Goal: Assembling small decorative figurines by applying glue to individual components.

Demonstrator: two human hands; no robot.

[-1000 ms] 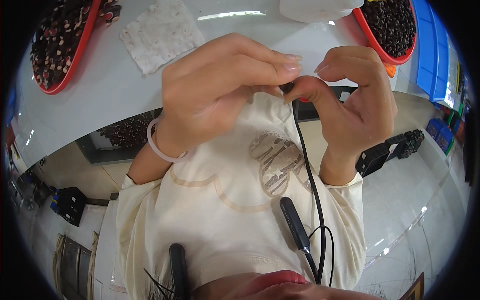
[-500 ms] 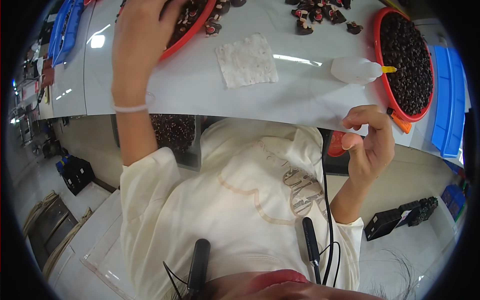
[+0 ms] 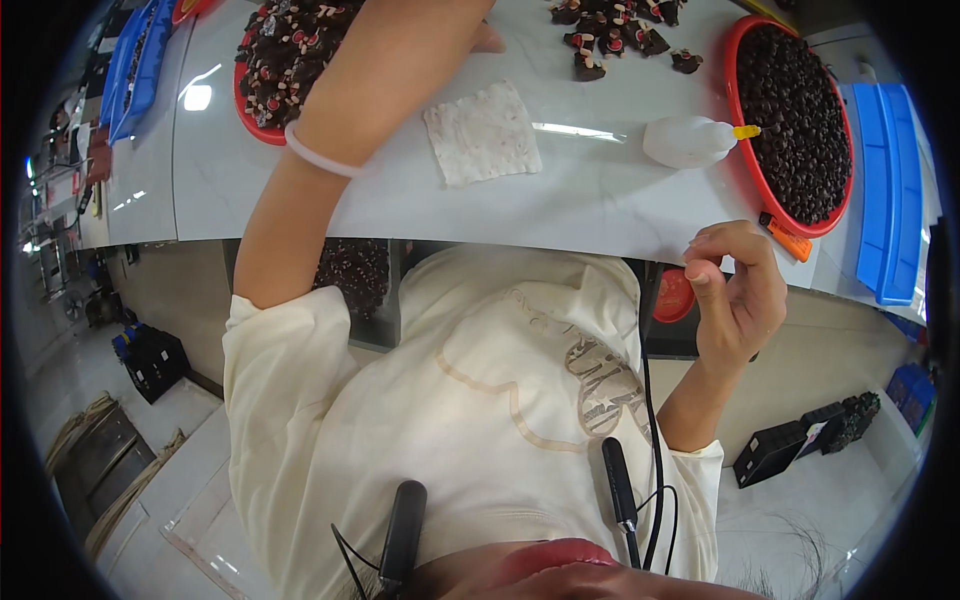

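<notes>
Dark figures (image 3: 613, 40) lay loose on the bench (image 3: 590, 205) near the left hand (image 3: 487, 40), its grip indiscernible, and risked scattering should it sweep rightward; the right hand (image 3: 735, 290) curled, thumb near forefinger, any pinch unclear.

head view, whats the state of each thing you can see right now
left hand, mostly cut off at the top edge, grip unseen
right hand, fingers curled, thumb near the fingertips, hold unclear
left red bowl, heaped with decorated pieces, partly hidden
loose pieces, scattered
white cloth, lying flat on the table
bottle, lying on its side
right red bowl, filled with dark bits
</notes>
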